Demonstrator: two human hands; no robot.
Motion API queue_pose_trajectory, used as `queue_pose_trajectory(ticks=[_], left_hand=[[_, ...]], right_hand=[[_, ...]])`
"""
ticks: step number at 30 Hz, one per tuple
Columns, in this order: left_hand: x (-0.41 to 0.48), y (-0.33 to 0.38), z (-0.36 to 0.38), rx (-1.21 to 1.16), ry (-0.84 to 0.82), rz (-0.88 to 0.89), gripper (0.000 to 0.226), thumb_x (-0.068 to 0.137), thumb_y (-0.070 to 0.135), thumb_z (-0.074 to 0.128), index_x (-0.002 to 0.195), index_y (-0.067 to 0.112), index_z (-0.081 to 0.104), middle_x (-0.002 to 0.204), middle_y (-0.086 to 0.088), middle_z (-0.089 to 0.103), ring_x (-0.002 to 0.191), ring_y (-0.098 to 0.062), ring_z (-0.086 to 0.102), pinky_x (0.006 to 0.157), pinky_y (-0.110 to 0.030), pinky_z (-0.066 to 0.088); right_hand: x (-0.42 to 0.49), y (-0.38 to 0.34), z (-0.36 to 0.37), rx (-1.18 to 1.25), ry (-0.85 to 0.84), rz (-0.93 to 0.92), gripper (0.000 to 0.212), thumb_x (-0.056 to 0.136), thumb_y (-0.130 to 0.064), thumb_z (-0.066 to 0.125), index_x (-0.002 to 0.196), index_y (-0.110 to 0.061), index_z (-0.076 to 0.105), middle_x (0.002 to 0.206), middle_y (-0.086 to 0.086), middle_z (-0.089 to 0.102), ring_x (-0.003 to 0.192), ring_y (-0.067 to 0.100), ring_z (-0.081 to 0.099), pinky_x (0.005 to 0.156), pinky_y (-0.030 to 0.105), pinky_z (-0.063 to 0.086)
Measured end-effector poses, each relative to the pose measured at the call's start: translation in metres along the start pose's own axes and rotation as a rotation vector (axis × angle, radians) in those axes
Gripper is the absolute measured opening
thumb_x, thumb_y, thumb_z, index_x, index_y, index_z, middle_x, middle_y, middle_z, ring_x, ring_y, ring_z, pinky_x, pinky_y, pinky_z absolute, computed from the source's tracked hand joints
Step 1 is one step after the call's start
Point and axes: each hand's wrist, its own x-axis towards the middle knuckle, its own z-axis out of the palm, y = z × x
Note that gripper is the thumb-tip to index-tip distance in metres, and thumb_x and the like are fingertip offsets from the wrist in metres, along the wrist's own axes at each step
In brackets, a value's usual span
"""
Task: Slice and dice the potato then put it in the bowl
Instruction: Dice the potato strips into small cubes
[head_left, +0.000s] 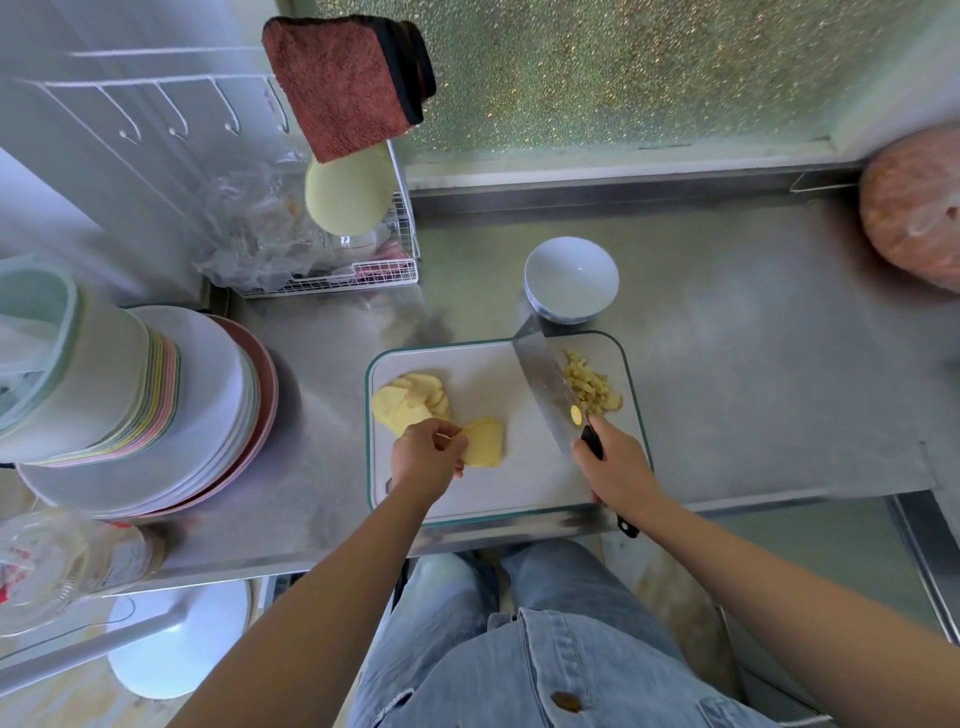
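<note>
A white cutting board (493, 483) lies on the steel counter. A fan of yellow potato slices (410, 397) rests on its left part. My left hand (427, 457) pinches a small stack of slices (484, 442) near the board's middle. My right hand (618, 467) grips the black handle of a cleaver (543, 379), whose blade lies across the board toward the bowl. To the blade's right is a pile of diced potato (592, 384). A white bowl (571, 278) stands just beyond the board's far edge, with nothing visible in it.
Stacked plates and bowls (135, 410) fill the counter at left. A wire rack (332, 249) with plastic bags and a hanging red cloth (348, 83) stands at the back left. A round pinkish block (914, 213) sits at the far right. A glass container (57, 566) is near left.
</note>
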Motion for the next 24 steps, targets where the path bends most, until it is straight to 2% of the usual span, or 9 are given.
queue_pose_trajectory(ticks=[5,9,12,15,17,19,21,24], left_hand=[[0.0,0.006,0.002,0.036,-0.017,0.001,0.009,0.092,0.016,0.057,0.096,0.02,0.065,0.072,-0.006,0.072,0.073,-0.024,0.069,0.079,-0.041,0.057],[0.002,0.013,0.011,0.077,-0.036,0.036,0.018,0.094,0.014,0.053,0.105,0.014,0.067,0.077,-0.008,0.071,0.075,-0.025,0.068,0.079,-0.039,0.057],[0.003,0.022,0.022,0.375,0.0,0.178,0.031,0.088,0.026,0.061,0.117,0.016,0.062,0.103,-0.006,0.065,0.093,-0.026,0.062,0.081,-0.034,0.051],[0.0,0.029,0.031,0.759,-0.044,0.322,0.072,0.075,0.045,0.073,0.136,0.024,0.041,0.128,-0.006,0.038,0.112,-0.026,0.048,0.088,-0.038,0.05],[0.001,0.029,0.035,0.937,-0.064,0.432,0.084,0.073,0.049,0.074,0.142,0.032,0.029,0.132,-0.005,0.031,0.119,-0.025,0.04,0.092,-0.037,0.048],[0.005,0.03,0.036,0.988,-0.088,0.492,0.078,0.073,0.047,0.073,0.139,0.034,0.034,0.13,-0.004,0.032,0.119,-0.025,0.038,0.092,-0.036,0.046],[0.009,0.032,0.037,0.984,-0.118,0.497,0.066,0.077,0.042,0.071,0.134,0.031,0.041,0.127,-0.004,0.035,0.117,-0.025,0.038,0.09,-0.034,0.047],[0.011,0.036,0.042,1.011,-0.11,0.487,0.058,0.081,0.039,0.067,0.131,0.024,0.042,0.125,-0.006,0.037,0.115,-0.027,0.038,0.093,-0.032,0.045]], right_hand=[[-0.002,0.0,0.0,-0.004,0.036,0.006,0.028,0.094,-0.018,0.045,0.069,-0.022,0.033,0.057,0.006,0.046,0.049,0.021,0.044,0.051,0.037,0.036],[-0.009,-0.002,-0.004,0.053,0.005,0.01,0.024,0.095,-0.019,0.046,0.072,-0.023,0.036,0.056,0.006,0.048,0.043,0.021,0.049,0.047,0.041,0.045],[-0.013,0.003,-0.009,0.056,-0.059,0.008,0.017,0.095,-0.02,0.046,0.079,-0.017,0.041,0.058,0.005,0.045,0.038,0.016,0.047,0.04,0.034,0.045],[-0.015,0.007,-0.014,0.058,-0.057,0.013,0.006,0.095,-0.019,0.045,0.089,-0.019,0.045,0.06,0.005,0.046,0.037,0.013,0.046,0.039,0.028,0.043],[-0.017,0.008,-0.017,0.054,-0.047,0.002,0.018,0.095,-0.018,0.046,0.08,-0.027,0.041,0.058,0.003,0.044,0.037,0.013,0.045,0.039,0.028,0.043],[-0.018,0.008,-0.019,0.042,-0.066,-0.008,0.026,0.094,-0.018,0.047,0.075,-0.033,0.037,0.056,0.002,0.043,0.038,0.017,0.046,0.04,0.032,0.045],[-0.018,0.009,-0.02,0.016,-0.1,-0.022,0.025,0.095,-0.019,0.046,0.075,-0.033,0.038,0.057,0.004,0.045,0.04,0.02,0.049,0.046,0.039,0.047],[-0.018,0.012,-0.017,-0.019,-0.124,-0.035,0.012,0.095,-0.021,0.046,0.084,-0.016,0.044,0.057,0.005,0.047,0.043,0.019,0.049,0.052,0.045,0.047]])
